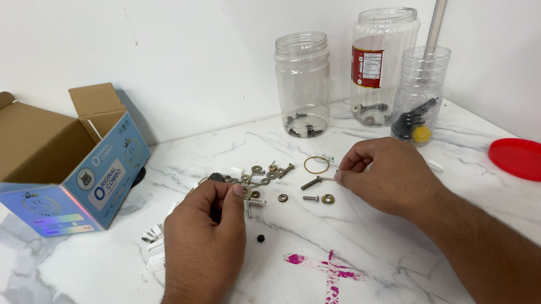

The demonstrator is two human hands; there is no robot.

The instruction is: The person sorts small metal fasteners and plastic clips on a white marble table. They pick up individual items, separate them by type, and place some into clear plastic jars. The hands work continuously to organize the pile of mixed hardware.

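My left hand (205,237) rests on the white marble table (76,289), fingertips pinched over small hardware at the left side of a scatter of washers, nuts and bolts (266,173). What the fingers grip is too small to name. My right hand (385,176) is to the right of the scatter, thumb and forefinger pinched on the end of a thin metal screw (314,181) lying on the table. A brass washer (328,199) and a short bolt (310,198) lie just below it. A thin metal ring (317,164) sits behind the screw.
Three clear plastic jars stand at the back: the left jar (304,80) and the middle labelled jar (384,64) hold a few screws, the right small jar (421,90) dark parts and something yellow. Red lid (528,158) at right. Open cardboard box (48,164) at left. White plastic pieces (154,247). Pink cross mark (328,274).
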